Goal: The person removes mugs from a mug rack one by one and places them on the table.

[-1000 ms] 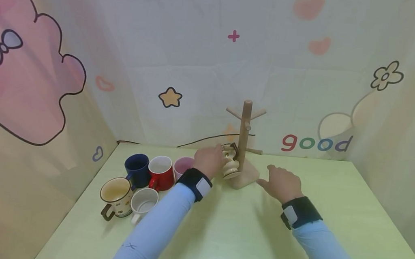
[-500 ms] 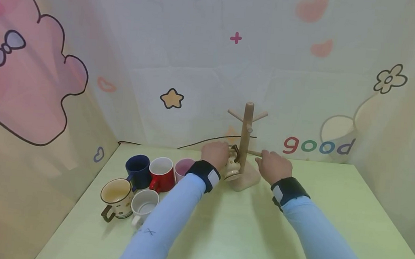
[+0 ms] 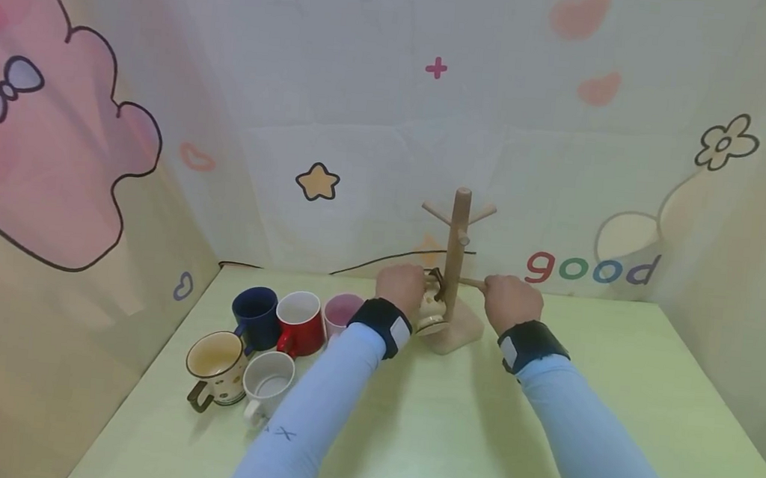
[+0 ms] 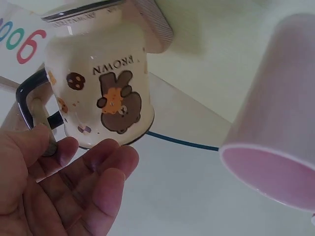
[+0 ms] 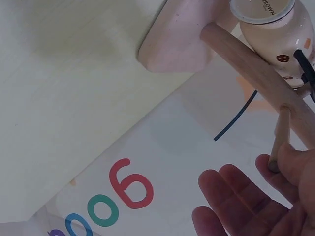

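A wooden mug tree [image 3: 456, 248] stands at the back of the table. A cream bear-print mug [image 4: 101, 86] with a dark handle hangs mouth-up-end unclear in the head view, its handle looped over the left lower peg [image 4: 43, 115]. With thumb and index finger, my left hand [image 3: 401, 289] pinches the tip of that peg; the other fingers lie loosely curled near the mug. On the opposite side my right hand [image 3: 513, 303] pinches the end of the right lower peg [image 5: 280, 137] between thumb and index finger, its other fingers loosely extended.
Left of the arms stand a navy mug [image 3: 260, 327], a red mug [image 3: 306, 336], a pink mug [image 3: 342, 309], a cream spotted mug [image 3: 231, 386] and a white mug [image 3: 266, 389]. Higher on the tree, several pegs stick out. A printed curtain [image 3: 378, 133] hangs behind the table.
My right hand has moved left and forward from open air to the right peg and now pinches it. The left hand has shifted slightly right at the left peg.
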Available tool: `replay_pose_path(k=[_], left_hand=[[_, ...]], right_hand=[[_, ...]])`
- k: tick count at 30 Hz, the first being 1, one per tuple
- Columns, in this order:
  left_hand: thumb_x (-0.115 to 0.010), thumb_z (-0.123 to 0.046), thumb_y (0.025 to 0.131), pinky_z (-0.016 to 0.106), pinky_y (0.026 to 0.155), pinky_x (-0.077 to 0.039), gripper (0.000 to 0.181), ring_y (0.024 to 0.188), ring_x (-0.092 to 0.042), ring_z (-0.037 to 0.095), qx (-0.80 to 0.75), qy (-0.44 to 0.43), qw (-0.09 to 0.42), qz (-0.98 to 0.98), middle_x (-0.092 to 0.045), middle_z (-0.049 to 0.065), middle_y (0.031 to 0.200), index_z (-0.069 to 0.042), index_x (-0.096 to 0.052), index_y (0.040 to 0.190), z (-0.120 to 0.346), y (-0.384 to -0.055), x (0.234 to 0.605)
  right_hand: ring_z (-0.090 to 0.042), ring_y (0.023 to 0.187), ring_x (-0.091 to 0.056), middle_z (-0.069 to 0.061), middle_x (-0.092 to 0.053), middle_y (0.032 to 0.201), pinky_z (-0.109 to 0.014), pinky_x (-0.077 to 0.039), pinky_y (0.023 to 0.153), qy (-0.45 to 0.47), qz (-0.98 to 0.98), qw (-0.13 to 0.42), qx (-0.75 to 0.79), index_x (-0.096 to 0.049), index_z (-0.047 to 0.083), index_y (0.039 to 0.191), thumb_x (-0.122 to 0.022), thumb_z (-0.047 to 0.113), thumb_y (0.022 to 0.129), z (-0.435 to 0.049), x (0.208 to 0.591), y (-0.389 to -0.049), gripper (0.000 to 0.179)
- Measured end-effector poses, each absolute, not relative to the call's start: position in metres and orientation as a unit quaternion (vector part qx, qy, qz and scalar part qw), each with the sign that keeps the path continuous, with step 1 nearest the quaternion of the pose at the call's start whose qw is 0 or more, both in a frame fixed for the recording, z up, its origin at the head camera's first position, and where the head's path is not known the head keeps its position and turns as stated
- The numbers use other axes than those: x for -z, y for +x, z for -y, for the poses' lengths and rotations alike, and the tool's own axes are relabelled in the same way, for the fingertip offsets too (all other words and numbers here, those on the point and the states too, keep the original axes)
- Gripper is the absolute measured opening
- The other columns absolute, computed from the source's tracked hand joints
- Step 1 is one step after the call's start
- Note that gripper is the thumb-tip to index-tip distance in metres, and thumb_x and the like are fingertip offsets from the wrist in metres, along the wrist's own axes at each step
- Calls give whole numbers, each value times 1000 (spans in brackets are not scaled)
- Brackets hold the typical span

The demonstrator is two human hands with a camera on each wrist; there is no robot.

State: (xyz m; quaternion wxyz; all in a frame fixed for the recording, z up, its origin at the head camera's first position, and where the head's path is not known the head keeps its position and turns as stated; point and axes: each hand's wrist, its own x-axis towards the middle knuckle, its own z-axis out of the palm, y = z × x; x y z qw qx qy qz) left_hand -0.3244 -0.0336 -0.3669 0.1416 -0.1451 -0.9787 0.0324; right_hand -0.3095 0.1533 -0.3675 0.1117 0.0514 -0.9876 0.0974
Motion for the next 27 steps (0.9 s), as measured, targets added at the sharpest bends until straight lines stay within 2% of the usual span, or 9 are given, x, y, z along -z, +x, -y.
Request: replay_pose_path(k=[7,14,19,27], left_hand=[[-56,-15,101,32,59,-55,14,74,-68,17,-31,-165,119,979,-70,3,85,-9,-68,97,30,-318,368],[-61,-19,98,32,57,-54,11,73,-67,17,-26,-172,110,979,-69,3,84,-9,-65,98,28,-313,369],[-61,-20,99,30,56,-54,13,70,-67,16,-20,-186,118,975,-69,2,81,-9,-66,94,25,-308,370],[-63,-27,99,28,56,-53,18,69,-66,13,-19,-180,93,979,-68,1,83,-9,-67,101,17,-304,373]], right_hand=[[-37,67,-66,-18,-70,77,-51,-53,57,38,988,108,-103,-71,2,101,-61,18,99,-160,370,-315,19],[-34,65,-64,-17,-70,79,-46,-50,53,45,987,105,-110,-70,5,108,-62,17,98,-166,371,-321,18],[-34,66,-65,-18,-72,85,-46,-51,53,50,987,101,-114,-69,6,116,-62,19,99,-171,370,-325,23],[-37,72,-67,-21,-72,96,-48,-52,57,46,988,91,-120,-65,8,126,-58,20,101,-174,374,-330,28]])
